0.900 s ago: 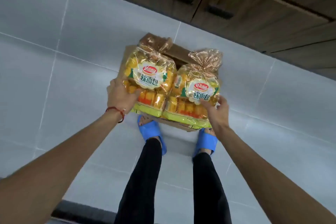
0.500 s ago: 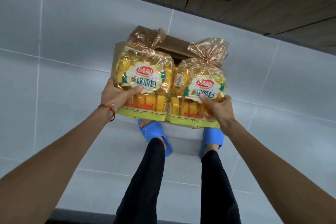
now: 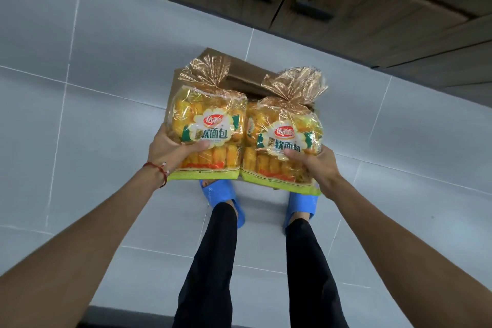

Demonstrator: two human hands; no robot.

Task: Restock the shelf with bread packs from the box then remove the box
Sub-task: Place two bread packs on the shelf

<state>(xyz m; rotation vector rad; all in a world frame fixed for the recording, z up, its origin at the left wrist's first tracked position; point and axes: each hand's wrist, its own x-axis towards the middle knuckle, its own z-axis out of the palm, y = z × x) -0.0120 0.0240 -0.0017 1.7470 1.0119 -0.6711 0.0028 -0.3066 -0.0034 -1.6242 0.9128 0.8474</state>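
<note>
I hold two yellow bread packs side by side above a brown cardboard box (image 3: 241, 72) that sits on the floor. My left hand (image 3: 170, 153) grips the left bread pack (image 3: 207, 125) at its lower left, thumb across the front. My right hand (image 3: 316, 162) grips the right bread pack (image 3: 285, 136) at its lower right, thumb on the label. Both packs have crinkled golden tops tied shut. The packs hide most of the box; only its far flaps show.
Wooden cabinet doors (image 3: 332, 5) with dark handles run along the top of the view. The floor is pale grey tile (image 3: 106, 61). My legs in black trousers and blue slippers (image 3: 226, 194) stand just behind the box.
Both hands have lifted the two packs higher and closer to the camera, out of the box. The view has shifted so the cabinets show more.
</note>
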